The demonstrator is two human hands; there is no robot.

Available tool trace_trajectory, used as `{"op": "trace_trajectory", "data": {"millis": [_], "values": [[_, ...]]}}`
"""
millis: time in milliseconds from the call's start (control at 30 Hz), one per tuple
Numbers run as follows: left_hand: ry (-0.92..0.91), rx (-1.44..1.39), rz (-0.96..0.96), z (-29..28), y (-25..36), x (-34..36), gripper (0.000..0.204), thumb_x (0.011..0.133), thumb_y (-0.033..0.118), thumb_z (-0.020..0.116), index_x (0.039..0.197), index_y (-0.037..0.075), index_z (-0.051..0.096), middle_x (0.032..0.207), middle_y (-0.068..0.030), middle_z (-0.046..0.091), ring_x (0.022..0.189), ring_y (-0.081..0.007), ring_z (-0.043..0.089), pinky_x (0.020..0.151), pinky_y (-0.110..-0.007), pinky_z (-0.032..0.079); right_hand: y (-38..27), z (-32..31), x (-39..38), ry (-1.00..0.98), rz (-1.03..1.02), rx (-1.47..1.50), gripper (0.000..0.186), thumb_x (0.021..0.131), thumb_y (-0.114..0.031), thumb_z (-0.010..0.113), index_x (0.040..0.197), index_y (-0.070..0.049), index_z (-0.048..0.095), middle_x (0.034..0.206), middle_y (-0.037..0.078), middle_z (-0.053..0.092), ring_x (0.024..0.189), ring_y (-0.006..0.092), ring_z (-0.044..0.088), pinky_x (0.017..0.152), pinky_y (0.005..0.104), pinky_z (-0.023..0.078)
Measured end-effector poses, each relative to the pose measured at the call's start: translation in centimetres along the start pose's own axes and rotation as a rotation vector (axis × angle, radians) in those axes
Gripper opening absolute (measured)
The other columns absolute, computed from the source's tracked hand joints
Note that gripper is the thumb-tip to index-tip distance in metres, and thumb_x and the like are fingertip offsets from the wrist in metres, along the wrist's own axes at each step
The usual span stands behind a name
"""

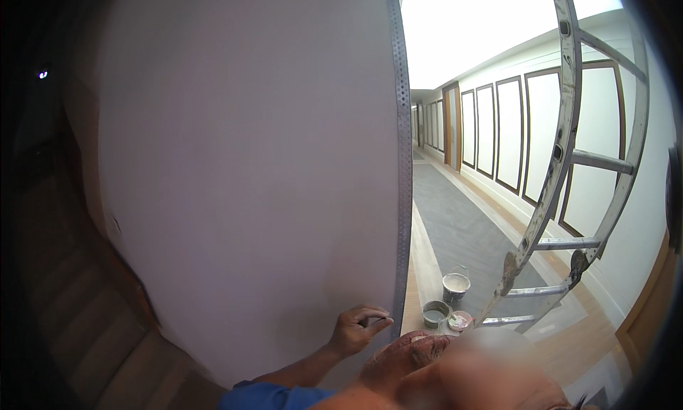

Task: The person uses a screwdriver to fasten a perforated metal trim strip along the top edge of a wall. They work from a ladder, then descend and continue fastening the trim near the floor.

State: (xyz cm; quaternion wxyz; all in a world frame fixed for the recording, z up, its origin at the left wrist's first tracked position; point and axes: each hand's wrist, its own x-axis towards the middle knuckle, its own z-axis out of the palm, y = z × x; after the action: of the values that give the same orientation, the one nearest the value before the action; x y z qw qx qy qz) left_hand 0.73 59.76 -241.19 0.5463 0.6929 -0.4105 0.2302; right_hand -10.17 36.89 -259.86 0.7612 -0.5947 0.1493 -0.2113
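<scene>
My left hand (358,329) comes in from a blue sleeve (274,397) at the lower edge. Its thumb and fingers are curled into a pinch beside the lower part of a perforated grey metal corner strip (403,161). Something small and dark seems to lie between the fingertips, but I cannot make out what it is. The strip runs upright along the right edge of a broad, pale, smooth wall (249,168). Blurred skin fills the bottom middle of the view. My right hand does not show.
Right of the wall, a paint-spattered metal ladder (562,154) leans over the corridor. By its foot stand a bucket (456,288), a dark tub (435,314) and a small pale container (459,321). Grey floor covering (452,204) runs back beside framed panels (509,132). Stairs (107,325) descend at left.
</scene>
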Motion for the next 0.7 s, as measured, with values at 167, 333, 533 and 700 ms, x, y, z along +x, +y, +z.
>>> {"op": "trace_trajectory", "data": {"millis": [167,333,533,700], "values": [[-0.043,-0.072,0.091,1.4,0.5,-0.4,0.016,0.084,0.014,0.085,0.094,0.006,0.076,0.095,-0.0024,0.074,0.056,-0.0017,0.042,0.049,-0.021,0.037,2.9,0.8,-2.2,-0.018,-0.005,0.069,0.022,0.098,-0.024,0.067,0.095,-0.004,0.058,0.072,0.007,0.063,0.046,0.0114,0.056,0.040,0.0269,0.045],[-0.176,0.034,0.045,2.8,2.5,-1.7,0.017,0.085,0.014,0.084,0.097,0.006,0.075,0.092,-0.0015,0.073,0.055,-0.0020,0.041,0.049,-0.022,0.036,6.2,-1.8,-4.4,0.007,0.060,-0.039,0.043,0.099,-0.038,0.066,0.134,-0.013,0.062,0.081,0.004,0.063,0.055,0.0095,0.053,0.046,0.0262,0.044],[-0.172,0.072,-0.077,4.6,6.5,-2.6,0.017,0.088,0.015,0.081,0.101,0.006,0.076,0.089,-0.0011,0.073,0.055,-0.0026,0.040,0.050,-0.022,0.036,7.4,-5.6,-6.3,0.061,0.118,-0.018,0.042,0.099,-0.037,0.065,0.131,-0.009,0.063,0.079,0.004,0.063,0.052,0.0086,0.052,0.045,0.0252,0.043],[-0.203,0.033,-0.052,6.3,8.4,-3.0,0.017,0.088,0.015,0.081,0.101,0.005,0.076,0.089,-0.0020,0.072,0.056,-0.0030,0.041,0.051,-0.022,0.037,7.4,-7.9,-7.1,0.057,0.140,-0.025,0.041,0.099,-0.036,0.065,0.132,-0.011,0.063,0.079,0.004,0.063,0.052,0.0091,0.053,0.045,0.0255,0.043]]}}
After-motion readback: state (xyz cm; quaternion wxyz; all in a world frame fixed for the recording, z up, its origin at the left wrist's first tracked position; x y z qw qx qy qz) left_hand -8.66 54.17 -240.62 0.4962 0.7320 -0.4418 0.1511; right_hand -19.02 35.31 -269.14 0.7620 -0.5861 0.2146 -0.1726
